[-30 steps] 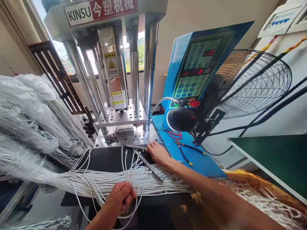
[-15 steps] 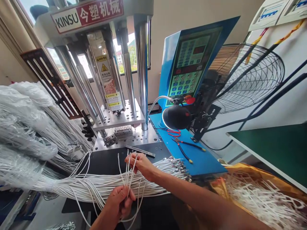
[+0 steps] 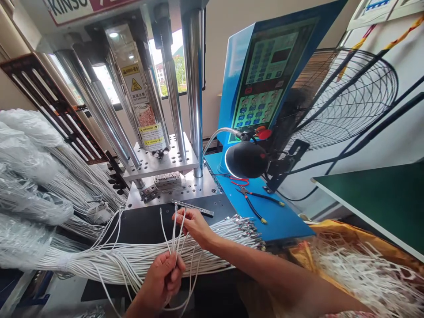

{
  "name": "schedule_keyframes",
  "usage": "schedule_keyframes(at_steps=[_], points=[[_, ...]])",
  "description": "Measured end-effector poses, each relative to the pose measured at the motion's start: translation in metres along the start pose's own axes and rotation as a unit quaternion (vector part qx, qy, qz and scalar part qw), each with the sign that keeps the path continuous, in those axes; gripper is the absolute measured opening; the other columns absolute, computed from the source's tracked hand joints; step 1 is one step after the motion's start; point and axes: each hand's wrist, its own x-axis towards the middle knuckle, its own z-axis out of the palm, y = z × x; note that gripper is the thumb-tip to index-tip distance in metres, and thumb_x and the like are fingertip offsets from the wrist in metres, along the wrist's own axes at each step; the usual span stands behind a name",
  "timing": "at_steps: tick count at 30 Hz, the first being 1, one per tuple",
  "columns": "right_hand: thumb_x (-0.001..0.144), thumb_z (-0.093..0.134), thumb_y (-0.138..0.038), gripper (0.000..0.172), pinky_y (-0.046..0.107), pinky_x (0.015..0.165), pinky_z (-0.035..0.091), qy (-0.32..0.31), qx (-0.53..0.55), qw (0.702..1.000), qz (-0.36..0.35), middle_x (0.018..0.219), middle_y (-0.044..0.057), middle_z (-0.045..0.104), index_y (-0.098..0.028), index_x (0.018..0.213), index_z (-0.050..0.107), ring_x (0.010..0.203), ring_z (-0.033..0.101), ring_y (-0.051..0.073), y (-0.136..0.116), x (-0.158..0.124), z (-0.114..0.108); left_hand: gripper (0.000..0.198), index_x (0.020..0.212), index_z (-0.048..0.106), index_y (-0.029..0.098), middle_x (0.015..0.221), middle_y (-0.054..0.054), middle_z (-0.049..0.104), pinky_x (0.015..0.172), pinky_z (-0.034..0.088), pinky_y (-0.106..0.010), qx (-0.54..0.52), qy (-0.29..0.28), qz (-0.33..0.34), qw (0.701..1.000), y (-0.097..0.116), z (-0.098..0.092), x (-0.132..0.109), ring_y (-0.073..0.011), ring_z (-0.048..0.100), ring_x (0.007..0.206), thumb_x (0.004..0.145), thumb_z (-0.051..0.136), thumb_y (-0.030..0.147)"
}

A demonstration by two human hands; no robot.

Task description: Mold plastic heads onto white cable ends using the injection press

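Here, before the tall press (image 3: 177,164), the black tabletop (image 3: 141,227) carries a thick white bundle (image 3: 122,256); left hand (image 3: 165,271), fingers wrapped round several loose cables (image 3: 174,236), right hand (image 3: 195,225) pinching near their tips, metal bar (image 3: 198,210) just behind.

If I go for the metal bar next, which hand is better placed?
Probably the right hand: its fingers are close beside the metal bar, while the left hand grips white cables farther from it.
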Motion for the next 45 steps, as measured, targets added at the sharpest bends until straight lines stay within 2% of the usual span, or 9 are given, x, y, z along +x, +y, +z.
schedule_keyframes(at_steps=[8, 12, 14, 16, 19, 22, 33, 39, 45], points=[[0.074, 0.071, -0.048, 0.035, 0.019, 0.043, 0.036, 0.007, 0.024, 0.999, 0.031, 0.066, -0.001, 0.057, -0.014, 0.072, 0.063, 0.053, 0.043, 0.008, -0.005, 0.001, -0.009, 0.034, 0.074, 0.062, 0.012, 0.052, 0.007, 0.035, 0.037, 0.016, -0.017, -0.024, -0.02, -0.002, 0.999, 0.004, 0.001, 0.006, -0.0028, 0.02, 0.04, 0.082, 0.071, 0.044], [0.064, 0.075, -0.031, 0.026, 0.019, 0.044, 0.039, -0.083, 0.12, 0.984, 0.098, 0.083, 0.001, 0.062, -0.015, 0.083, 0.065, 0.06, 0.051, 0.009, -0.017, -0.003, -0.015, 0.031, 0.074, 0.062, 0.012, 0.052, 0.008, 0.033, 0.037, 0.016, -0.016, -0.057, -0.033, -0.009, 0.998, 0.005, -0.002, 0.008, -0.0025, 0.017, 0.04, 0.083, 0.071, 0.04], [0.06, 0.076, -0.024, 0.033, 0.019, 0.045, 0.042, -0.13, 0.162, 0.97, 0.124, 0.092, 0.001, 0.062, -0.017, 0.091, 0.065, 0.062, 0.054, 0.009, -0.023, -0.006, -0.017, 0.03, 0.073, 0.061, 0.012, 0.052, 0.008, 0.031, 0.036, 0.015, -0.015, -0.073, -0.041, -0.01, 0.996, 0.006, -0.004, 0.009, -0.0025, 0.015, 0.04, 0.084, 0.07, 0.038], [0.064, 0.077, -0.027, 0.035, 0.019, 0.045, 0.044, -0.153, 0.166, 0.967, 0.121, 0.097, 0.001, 0.062, -0.018, 0.095, 0.065, 0.064, 0.056, 0.009, -0.026, -0.007, -0.018, 0.031, 0.07, 0.06, 0.012, 0.051, 0.008, 0.03, 0.036, 0.014, -0.015, -0.082, -0.057, -0.015, 0.995, 0.007, -0.006, 0.009, -0.0027, 0.014, 0.04, 0.087, 0.067, 0.037], [0.071, 0.076, -0.045, 0.035, 0.017, 0.04, 0.042, -0.133, 0.119, 0.98, 0.086, 0.088, 0.002, 0.062, -0.015, 0.086, 0.064, 0.062, 0.057, 0.009, -0.025, -0.007, -0.015, 0.035, 0.066, 0.057, 0.012, 0.051, 0.008, 0.029, 0.036, 0.016, -0.014, -0.086, -0.078, -0.024, 0.993, 0.006, -0.01, 0.008, -0.0028, 0.014, 0.04, 0.092, 0.06, 0.035], [0.069, 0.076, -0.053, 0.043, 0.016, 0.036, 0.041, -0.095, 0.077, 0.99, 0.071, 0.077, 0.003, 0.062, -0.013, 0.074, 0.063, 0.058, 0.056, 0.01, -0.019, -0.004, -0.011, 0.033, 0.068, 0.057, 0.012, 0.052, 0.007, 0.03, 0.036, 0.017, -0.014, -0.087, -0.081, -0.017, 0.993, 0.004, -0.012, 0.007, -0.0027, 0.014, 0.04, 0.093, 0.058, 0.033], [0.062, 0.078, -0.053, 0.043, 0.018, 0.037, 0.042, -0.07, 0.073, 0.99, 0.102, 0.074, 0.003, 0.063, -0.013, 0.066, 0.063, 0.058, 0.054, 0.01, -0.015, -0.005, -0.01, 0.036, 0.064, 0.054, 0.012, 0.052, 0.007, 0.029, 0.036, 0.016, -0.014, -0.067, -0.07, -0.008, 0.995, 0.005, -0.006, 0.003, -0.0027, 0.012, 0.041, 0.091, 0.061, 0.034], [0.065, 0.078, -0.051, 0.041, 0.017, 0.037, 0.042, -0.074, 0.086, 0.99, 0.082, 0.08, 0.001, 0.06, -0.015, 0.076, 0.064, 0.06, 0.054, 0.01, -0.014, -0.007, -0.014, 0.031, 0.072, 0.057, 0.012, 0.055, 0.007, 0.032, 0.037, 0.017, -0.014, -0.057, -0.071, -0.009, 0.996, 0.001, -0.011, 0.005, -0.0031, 0.015, 0.041, 0.093, 0.058, 0.034], [0.066, 0.077, -0.049, 0.039, 0.016, 0.036, 0.039, -0.053, 0.083, 0.994, 0.055, 0.072, -0.002, 0.054, -0.016, 0.07, 0.056, 0.057, 0.049, 0.009, -0.015, -0.006, -0.013, 0.033, 0.069, 0.056, 0.012, 0.053, 0.007, 0.032, 0.037, 0.017, -0.014, -0.026, -0.052, -0.018, 0.998, -0.003, -0.002, 0.0, -0.0024, 0.017, 0.041, 0.089, 0.064, 0.038]])
